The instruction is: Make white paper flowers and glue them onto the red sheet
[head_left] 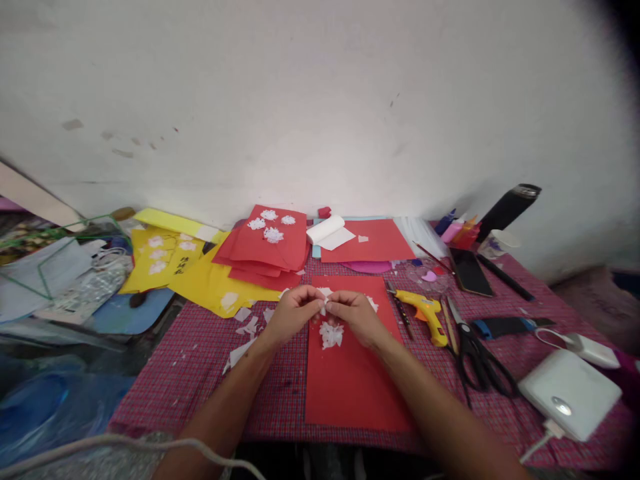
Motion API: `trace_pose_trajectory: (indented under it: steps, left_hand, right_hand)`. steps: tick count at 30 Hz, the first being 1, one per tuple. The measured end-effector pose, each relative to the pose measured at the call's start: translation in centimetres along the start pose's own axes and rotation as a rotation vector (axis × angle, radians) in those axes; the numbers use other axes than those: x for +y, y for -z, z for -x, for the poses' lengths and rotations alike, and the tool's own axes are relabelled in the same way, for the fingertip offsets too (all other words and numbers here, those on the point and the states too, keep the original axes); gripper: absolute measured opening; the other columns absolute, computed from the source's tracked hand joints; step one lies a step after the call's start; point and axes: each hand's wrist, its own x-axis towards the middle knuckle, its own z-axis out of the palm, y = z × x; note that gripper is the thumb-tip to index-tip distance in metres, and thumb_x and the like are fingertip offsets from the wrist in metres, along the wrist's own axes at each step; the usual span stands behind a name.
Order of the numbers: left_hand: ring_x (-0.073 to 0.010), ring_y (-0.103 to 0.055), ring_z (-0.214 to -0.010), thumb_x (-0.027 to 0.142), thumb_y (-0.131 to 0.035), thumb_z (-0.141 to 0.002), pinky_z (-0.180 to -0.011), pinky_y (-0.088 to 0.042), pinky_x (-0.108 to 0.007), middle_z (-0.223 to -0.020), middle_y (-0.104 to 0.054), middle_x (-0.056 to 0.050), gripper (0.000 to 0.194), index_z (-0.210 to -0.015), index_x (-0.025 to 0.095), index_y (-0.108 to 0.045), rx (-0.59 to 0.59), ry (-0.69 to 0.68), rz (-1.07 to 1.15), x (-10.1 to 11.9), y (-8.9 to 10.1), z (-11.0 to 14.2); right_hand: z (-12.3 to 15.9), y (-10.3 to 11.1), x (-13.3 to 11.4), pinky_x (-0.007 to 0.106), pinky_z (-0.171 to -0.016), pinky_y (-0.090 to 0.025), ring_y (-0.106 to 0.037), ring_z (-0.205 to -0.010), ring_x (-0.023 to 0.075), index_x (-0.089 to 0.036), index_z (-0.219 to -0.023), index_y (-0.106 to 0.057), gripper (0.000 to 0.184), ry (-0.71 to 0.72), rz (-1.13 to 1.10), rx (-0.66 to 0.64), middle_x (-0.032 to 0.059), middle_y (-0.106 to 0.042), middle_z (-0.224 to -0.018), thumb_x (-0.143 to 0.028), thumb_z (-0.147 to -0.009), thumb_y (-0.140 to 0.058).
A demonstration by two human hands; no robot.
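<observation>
Fingertips of my left hand (296, 310) and my right hand (356, 313) meet over a red paper sheet (353, 387), pinching a small white paper piece (324, 301) between them. Just below the hands, a crumpled white paper flower (331, 335) rests on the sheet. More white paper shows behind my right hand (373, 303), partly hidden. To the left of my left forearm, torn white paper scraps (249, 327) are scattered on the plaid tablecloth (200, 373).
Red sheets with white flowers (273, 250) are stacked at the back, beside a white paper roll (327, 230). On the right lie a yellow glue gun (425, 312), black scissors (475, 357), a box cutter (505, 327), a phone (471, 272) and a white box (570, 393). Yellow papers (200, 283) lie left.
</observation>
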Motion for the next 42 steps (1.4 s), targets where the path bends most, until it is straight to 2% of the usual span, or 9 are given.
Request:
trace_pose_trajectory:
  steps: [11, 23, 28, 33, 42]
  left_hand:
    - [-0.0084, -0.052, -0.057, 0.027, -0.061, -0.082, -0.055, -0.041, -0.021, -0.070, -0.058, 0.002, 0.013, -0.087, 0.015, -0.063, -0.003, -0.025, -0.001, -0.34, 0.04, -0.03]
    - [-0.0084, -0.050, -0.063, 0.025, -0.060, -0.083, -0.061, -0.041, -0.020, -0.073, -0.058, 0.001, 0.012, -0.088, 0.015, -0.064, 0.032, -0.122, -0.172, -0.39, 0.09, -0.01]
    - [-0.0088, -0.051, -0.064, 0.026, -0.060, -0.083, -0.062, -0.042, -0.021, -0.075, -0.060, 0.000, 0.013, -0.088, 0.015, -0.064, 0.034, -0.113, -0.169, -0.25, -0.03, 0.02]
    - [-0.0092, -0.053, -0.066, 0.025, -0.061, -0.082, -0.065, -0.044, -0.021, -0.077, -0.061, -0.001, 0.011, -0.085, 0.015, -0.062, 0.034, -0.108, -0.144, -0.13, -0.10, 0.03]
    - [-0.0095, -0.054, -0.067, 0.027, -0.063, -0.081, -0.065, -0.044, -0.021, -0.078, -0.062, -0.001, 0.012, -0.085, 0.015, -0.063, 0.048, -0.088, -0.108, -0.27, -0.17, -0.06]
  right_hand:
    - [-0.14, 0.02, 0.06, 0.021, -0.049, -0.039, -0.055, -0.049, 0.0100, -0.017, -0.077, -0.065, 0.013, 0.034, -0.025, -0.011, -0.0012, -0.063, -0.058, -0.029, -0.077, -0.069]
    - [0.02, -0.06, 0.08, 0.021, -0.048, -0.040, -0.058, -0.048, 0.0112, -0.017, -0.077, -0.063, 0.018, 0.041, -0.027, 0.000, 0.0000, -0.064, -0.056, -0.034, -0.082, -0.064]
    - [-0.11, -0.15, 0.02, 0.021, -0.048, -0.039, -0.056, -0.048, 0.0109, -0.017, -0.074, -0.061, 0.021, 0.070, 0.034, 0.023, -0.0007, -0.062, -0.055, -0.036, -0.083, -0.063]
    - [0.01, -0.45, -0.05, 0.021, -0.048, -0.038, -0.050, -0.049, 0.0105, -0.017, -0.073, -0.058, 0.025, 0.154, 0.193, 0.077, -0.0025, -0.057, -0.055, -0.039, -0.085, -0.061]
    - [0.35, -0.83, -0.24, 0.022, -0.051, -0.037, -0.048, -0.054, 0.0102, -0.017, -0.073, -0.056, 0.023, 0.281, 0.311, 0.090, -0.0032, -0.052, -0.062, -0.033, -0.090, -0.054]
